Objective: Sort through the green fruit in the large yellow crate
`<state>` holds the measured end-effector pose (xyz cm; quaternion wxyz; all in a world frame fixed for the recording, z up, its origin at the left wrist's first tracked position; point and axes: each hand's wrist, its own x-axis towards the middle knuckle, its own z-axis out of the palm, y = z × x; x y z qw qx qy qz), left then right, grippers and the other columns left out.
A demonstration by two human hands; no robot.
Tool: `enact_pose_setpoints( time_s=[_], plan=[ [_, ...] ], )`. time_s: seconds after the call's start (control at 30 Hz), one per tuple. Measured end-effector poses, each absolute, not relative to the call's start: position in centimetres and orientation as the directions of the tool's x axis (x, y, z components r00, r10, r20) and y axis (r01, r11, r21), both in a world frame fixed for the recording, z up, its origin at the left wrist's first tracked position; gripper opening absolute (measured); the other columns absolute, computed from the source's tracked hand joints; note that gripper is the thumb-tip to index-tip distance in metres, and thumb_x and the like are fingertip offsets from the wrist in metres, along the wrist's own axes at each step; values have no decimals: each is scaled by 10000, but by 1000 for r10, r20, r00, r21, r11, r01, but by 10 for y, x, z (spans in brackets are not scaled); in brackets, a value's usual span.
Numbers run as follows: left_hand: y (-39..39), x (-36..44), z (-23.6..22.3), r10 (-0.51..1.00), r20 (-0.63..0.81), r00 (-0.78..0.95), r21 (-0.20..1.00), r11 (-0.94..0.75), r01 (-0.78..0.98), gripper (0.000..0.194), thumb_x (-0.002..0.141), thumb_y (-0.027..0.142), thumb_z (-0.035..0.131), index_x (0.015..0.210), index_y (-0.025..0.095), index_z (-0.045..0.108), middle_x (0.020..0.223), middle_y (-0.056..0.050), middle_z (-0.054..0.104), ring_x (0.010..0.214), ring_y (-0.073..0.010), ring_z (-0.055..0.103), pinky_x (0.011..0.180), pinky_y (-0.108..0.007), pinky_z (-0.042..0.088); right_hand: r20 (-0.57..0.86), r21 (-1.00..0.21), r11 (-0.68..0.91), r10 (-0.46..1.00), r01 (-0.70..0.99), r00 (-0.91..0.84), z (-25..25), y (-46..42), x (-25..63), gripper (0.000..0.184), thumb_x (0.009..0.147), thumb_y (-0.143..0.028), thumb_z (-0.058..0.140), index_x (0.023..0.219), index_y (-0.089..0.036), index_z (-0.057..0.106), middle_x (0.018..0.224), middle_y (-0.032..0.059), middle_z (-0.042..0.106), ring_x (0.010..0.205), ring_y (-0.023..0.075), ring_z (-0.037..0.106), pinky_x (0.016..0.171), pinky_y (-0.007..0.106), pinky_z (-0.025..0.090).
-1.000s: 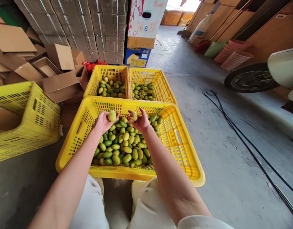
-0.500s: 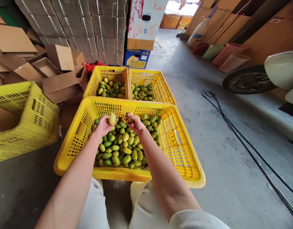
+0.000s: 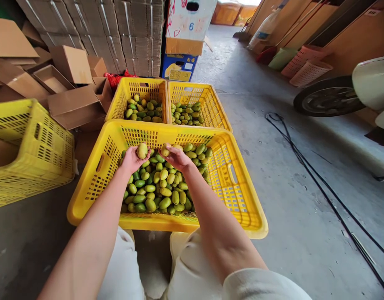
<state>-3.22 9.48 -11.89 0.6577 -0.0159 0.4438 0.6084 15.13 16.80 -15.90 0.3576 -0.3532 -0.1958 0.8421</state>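
My left hand (image 3: 132, 160), palm up, cradles a yellow-green oval fruit (image 3: 142, 151) that looks like a small mango. Just to its right, my right hand (image 3: 177, 158) grips a similar yellowish fruit (image 3: 165, 150) between thumb and fingers. Both hands are over a large yellow plastic crate (image 3: 242, 200), above a heap of loose oval fruits (image 3: 159, 187) ranging from dark green to yellow-green. My right hand and forearm cover some of the heap.
Behind the large crate, a left yellow crate (image 3: 117, 102) and a right yellow crate (image 3: 215, 106) hold more fruits. Another yellow crate (image 3: 51, 154) stands left, near piled cardboard boxes (image 3: 73, 104). A black cable (image 3: 307, 162) crosses the floor at right, below a vehicle wheel (image 3: 329, 98).
The view has shifted slightly, and both hands appear a little farther left. Each keeps its fruit; more of my left palm and fingers shows beneath its fruit.
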Motion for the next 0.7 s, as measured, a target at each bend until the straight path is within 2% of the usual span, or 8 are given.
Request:
enact_pose_setpoints(
  time_s=[0.13,0.23,0.33,0.47,0.6,0.7],
  plan=[
    [95,-31,-121,783,-604,-152,509,231,-830,275,981,154,487,1166,142,689,951,-134,770,906,-244,767,763,-316,656,-436,-623,-675,719,-395,-541,-158,163,151,239,760,-63,809,959,-166,724,848,4,729,791,135,690,755,239,608],
    [95,-32,-122,770,-614,-176,522,228,-822,206,974,134,513,1082,138,689,847,-89,733,793,-201,738,732,-281,647,-461,-634,-680,714,-367,-527,-159,164,149,233,735,-79,838,881,-187,692,823,0,726,776,135,670,714,240,588],
    [95,-34,-123,770,-626,-125,517,290,-805,206,960,113,524,1056,99,706,764,-58,679,658,-146,662,650,-224,603,-495,-644,-681,718,-348,-490,-161,165,147,268,724,-96,850,816,-209,625,759,-17,688,731,136,640,649,238,561],
    [93,-35,-124,750,-659,-56,535,415,-736,195,918,97,513,975,99,699,797,-98,711,663,-174,673,607,-255,588,-514,-650,-676,728,-347,-454,-165,167,145,277,736,-118,828,821,-216,583,693,-34,628,656,127,586,521,201,459],
    [93,-35,-128,730,-683,-39,507,435,-744,214,913,108,470,956,139,678,884,-133,757,761,-239,737,661,-348,638,-522,-643,-666,743,-380,-419,-166,168,145,232,753,-48,679,891,-221,607,785,-22,683,770,143,672,673,243,598],
    [92,-39,-134,720,-694,-32,517,467,-717,214,924,60,507,987,147,692,898,-113,768,797,-235,762,704,-352,663,-518,-635,-677,731,-373,-444,-163,166,147,242,758,-16,659,907,-206,642,897,22,741,825,155,700,752,270,634]
  ],
)
